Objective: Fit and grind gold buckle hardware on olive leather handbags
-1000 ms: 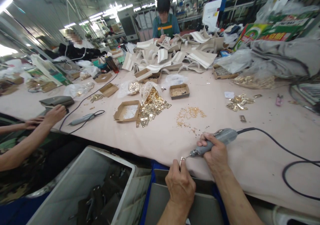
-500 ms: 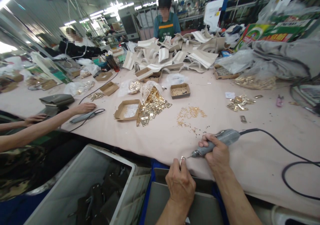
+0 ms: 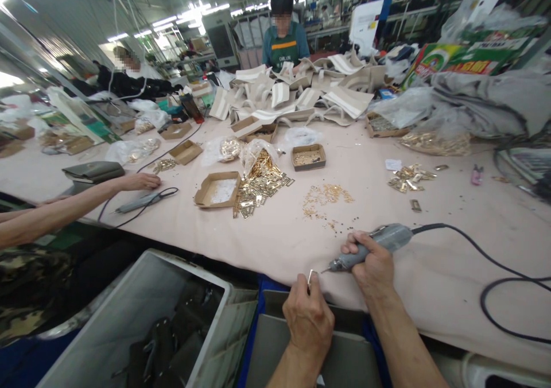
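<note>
My right hand [image 3: 371, 262] is wrapped round a grey electric screwdriver [image 3: 390, 239], its thin bit aimed left and down. In my left hand [image 3: 309, 310], thumb and fingers pinch a small gold metal plate [image 3: 311, 275] near the table's front edge. The bit's tip is close to the plate; whether they touch I cannot tell. Below my left hand is a grey-brown flat piece [image 3: 275, 348], partly hidden by my wrist. Small gold screws [image 3: 329, 194] lie scattered on the table beyond my hands, with a few dark bits near them.
Gold plates spill from a plastic bag [image 3: 262, 175] beside cardboard boxes [image 3: 216, 190]. More plates [image 3: 411, 177] lie at right. A grey crate [image 3: 228, 307] holds dark pieces. At left, a co-worker's hand [image 3: 140, 181] is near another screwdriver [image 3: 138, 202]. Beige pieces [image 3: 297, 92] are heaped behind.
The view has shifted slightly. My hands keep their hold on the plate and the electric screwdriver. The co-worker's hand at left has moved a little to the left, its fingers drawn in.
</note>
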`<action>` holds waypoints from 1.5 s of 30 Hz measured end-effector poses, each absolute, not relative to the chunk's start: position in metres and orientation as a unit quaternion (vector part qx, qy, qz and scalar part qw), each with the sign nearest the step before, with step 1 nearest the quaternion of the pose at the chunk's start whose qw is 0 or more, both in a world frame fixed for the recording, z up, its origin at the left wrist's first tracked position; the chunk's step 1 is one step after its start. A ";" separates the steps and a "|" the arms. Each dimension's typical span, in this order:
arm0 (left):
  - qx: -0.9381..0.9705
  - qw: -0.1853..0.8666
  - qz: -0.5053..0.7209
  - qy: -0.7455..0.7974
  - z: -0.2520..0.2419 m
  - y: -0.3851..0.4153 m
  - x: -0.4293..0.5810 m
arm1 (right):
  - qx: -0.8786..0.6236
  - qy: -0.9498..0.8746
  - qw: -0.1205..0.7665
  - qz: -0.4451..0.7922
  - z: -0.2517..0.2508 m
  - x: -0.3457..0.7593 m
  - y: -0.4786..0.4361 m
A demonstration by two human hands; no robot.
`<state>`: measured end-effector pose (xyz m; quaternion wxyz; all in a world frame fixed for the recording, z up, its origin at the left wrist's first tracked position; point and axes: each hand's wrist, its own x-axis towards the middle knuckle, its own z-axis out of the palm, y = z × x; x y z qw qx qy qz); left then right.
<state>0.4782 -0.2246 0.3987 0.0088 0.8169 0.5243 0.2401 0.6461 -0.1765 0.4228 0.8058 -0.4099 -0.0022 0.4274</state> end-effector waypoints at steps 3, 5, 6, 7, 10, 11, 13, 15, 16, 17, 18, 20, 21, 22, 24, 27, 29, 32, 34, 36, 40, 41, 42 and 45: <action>0.822 0.026 0.234 0.518 0.398 -0.226 0.478 | -0.408 -0.002 0.804 0.433 0.423 0.647 -0.176; 0.824 0.033 0.230 0.517 0.399 -0.226 0.479 | -0.412 -0.004 0.804 0.429 0.424 0.647 -0.175; 0.825 0.034 0.227 0.516 0.399 -0.226 0.479 | -0.415 -0.005 0.803 0.428 0.425 0.646 -0.175; 0.826 0.034 0.223 0.516 0.400 -0.226 0.480 | -0.417 -0.005 0.802 0.427 0.425 0.646 -0.175; 0.830 0.033 0.207 0.517 0.402 -0.225 0.481 | -0.420 -0.007 0.802 0.426 0.427 0.645 -0.175; 0.831 0.034 0.201 0.517 0.402 -0.225 0.481 | -0.419 -0.007 0.802 0.426 0.427 0.645 -0.175; 0.833 0.038 0.192 0.517 0.402 -0.225 0.480 | -0.415 -0.001 0.802 0.428 0.426 0.646 -0.175; 0.836 0.041 0.184 0.516 0.402 -0.225 0.480 | -0.411 0.005 0.804 0.429 0.425 0.647 -0.176; 0.837 0.042 0.181 0.515 0.401 -0.225 0.480 | -0.409 0.007 0.806 0.429 0.425 0.648 -0.177; 0.837 0.041 0.178 0.515 0.401 -0.225 0.480 | -0.405 0.008 0.807 0.430 0.424 0.648 -0.177; 0.838 0.040 0.177 0.515 0.401 -0.225 0.480 | -0.402 0.010 0.808 0.431 0.423 0.648 -0.177; 0.838 0.036 0.175 0.516 0.401 -0.225 0.481 | -0.396 0.011 0.809 0.433 0.423 0.649 -0.178; 0.838 0.036 0.173 0.516 0.401 -0.225 0.481 | -0.394 0.011 0.810 0.436 0.423 0.649 -0.178; 0.838 0.035 0.172 0.516 0.401 -0.225 0.481 | -0.391 0.010 0.809 0.438 0.423 0.649 -0.178; 0.839 0.036 0.170 0.516 0.402 -0.225 0.482 | -0.390 0.006 0.809 0.440 0.423 0.649 -0.178; 0.838 0.036 0.171 0.516 0.402 -0.225 0.481 | -0.391 0.001 0.807 0.442 0.424 0.649 -0.179; 0.840 0.039 0.173 0.513 0.403 -0.225 0.481 | -0.394 -0.002 0.805 0.443 0.424 0.649 -0.179; 0.840 0.044 0.175 0.512 0.403 -0.225 0.481 | -0.392 -0.002 0.803 0.448 0.424 0.649 -0.178; 0.838 0.042 0.178 0.515 0.403 -0.225 0.481 | -0.390 -0.001 0.803 0.452 0.423 0.650 -0.178; 0.836 0.037 0.182 0.516 0.404 -0.225 0.481 | -0.388 -0.003 0.803 0.452 0.422 0.650 -0.179; 0.836 0.036 0.188 0.514 0.405 -0.224 0.481 | -0.388 -0.013 0.799 0.459 0.420 0.651 -0.180; 0.836 0.036 0.188 0.514 0.405 -0.224 0.481 | -0.387 -0.015 0.797 0.463 0.420 0.651 -0.180; 0.837 0.036 0.189 0.513 0.405 -0.224 0.481 | -0.386 -0.016 0.797 0.465 0.420 0.651 -0.180; 0.837 0.035 0.189 0.513 0.406 -0.223 0.481 | -0.387 -0.014 0.797 0.463 0.420 0.651 -0.180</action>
